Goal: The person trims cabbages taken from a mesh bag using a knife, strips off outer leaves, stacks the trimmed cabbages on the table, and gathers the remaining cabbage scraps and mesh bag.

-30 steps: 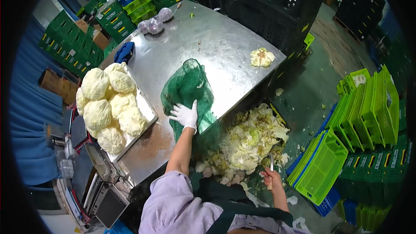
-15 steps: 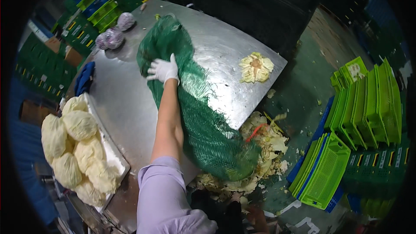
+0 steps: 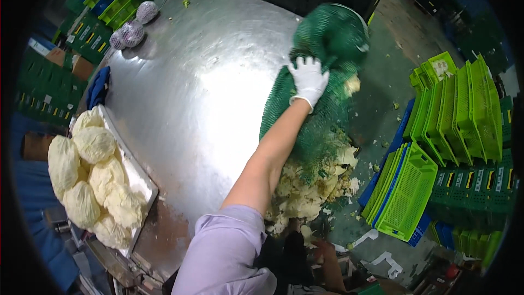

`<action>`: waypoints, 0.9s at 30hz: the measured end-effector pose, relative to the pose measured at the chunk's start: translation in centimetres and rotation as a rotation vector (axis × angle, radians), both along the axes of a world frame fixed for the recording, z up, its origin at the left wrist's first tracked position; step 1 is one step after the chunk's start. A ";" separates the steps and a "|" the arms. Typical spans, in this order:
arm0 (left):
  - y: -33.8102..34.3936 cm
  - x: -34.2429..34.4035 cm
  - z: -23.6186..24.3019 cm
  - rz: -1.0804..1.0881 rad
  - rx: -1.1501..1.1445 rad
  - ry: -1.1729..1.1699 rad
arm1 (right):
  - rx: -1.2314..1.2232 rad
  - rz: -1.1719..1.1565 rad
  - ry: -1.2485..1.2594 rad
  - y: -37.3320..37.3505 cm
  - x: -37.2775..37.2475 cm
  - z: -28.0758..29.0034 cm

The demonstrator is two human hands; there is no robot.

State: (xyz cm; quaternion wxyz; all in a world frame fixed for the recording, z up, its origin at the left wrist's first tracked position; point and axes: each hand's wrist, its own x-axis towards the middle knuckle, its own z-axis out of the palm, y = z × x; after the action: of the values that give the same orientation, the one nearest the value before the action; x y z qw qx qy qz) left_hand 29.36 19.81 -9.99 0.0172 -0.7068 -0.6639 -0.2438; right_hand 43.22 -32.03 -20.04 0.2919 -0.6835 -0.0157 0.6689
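Observation:
My left hand (image 3: 309, 80), in a white glove, lies on a green mesh bag (image 3: 330, 35) at the right side of the metal table (image 3: 180, 71). Its fingers are spread over the netting. The bag looks slack and bunched, and its lower part hangs past the table edge over a heap of pale leaf scraps (image 3: 305, 199). Beside the netting a pale yellow leaf piece (image 3: 352, 84) shows. Low in the picture my right hand (image 3: 326, 252) is bare and in shadow; its fingers are too dim to make out.
Peeled pale cabbages (image 3: 95, 145) fill a white tray (image 3: 143, 177) at the near left. Net-wrapped purple cabbages (image 3: 131, 34) lie at the far left, above a blue cloth (image 3: 98, 87). Green crates (image 3: 458, 114) stand stacked on the right, with scraps on the floor.
My left hand has swept the mesh bag rightward from mid-table to the right edge. The flattened yellow cabbage leaves there are now mostly hidden. The view has shifted slightly.

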 end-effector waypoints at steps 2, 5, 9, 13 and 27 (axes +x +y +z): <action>-3.7 1.3 -0.3 -0.092 0.046 -0.083 | 0.005 -0.009 0.061 -0.5 1.4 0.9; -11.7 3.3 -2.5 -0.249 0.026 -0.106 | -0.030 -0.158 0.396 -0.9 3.4 1.2; -26.1 4.3 -10.2 -0.212 -0.211 -0.462 | 0.035 -0.072 0.152 -3.5 6.2 0.0; -40.6 0.8 -15.1 0.020 -0.415 -0.726 | -0.132 -0.137 0.028 -5.6 6.9 1.3; -49.1 -1.8 -9.3 0.809 -1.500 -2.404 | 0.099 -0.523 0.605 -12.9 -3.2 -4.7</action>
State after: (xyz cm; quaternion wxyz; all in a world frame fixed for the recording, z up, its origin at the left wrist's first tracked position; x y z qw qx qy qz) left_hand 27.54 -29.25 -19.31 -0.8288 0.3019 -0.3951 -0.2565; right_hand 40.05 -44.90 -24.75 0.4761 -0.4218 0.2133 0.7416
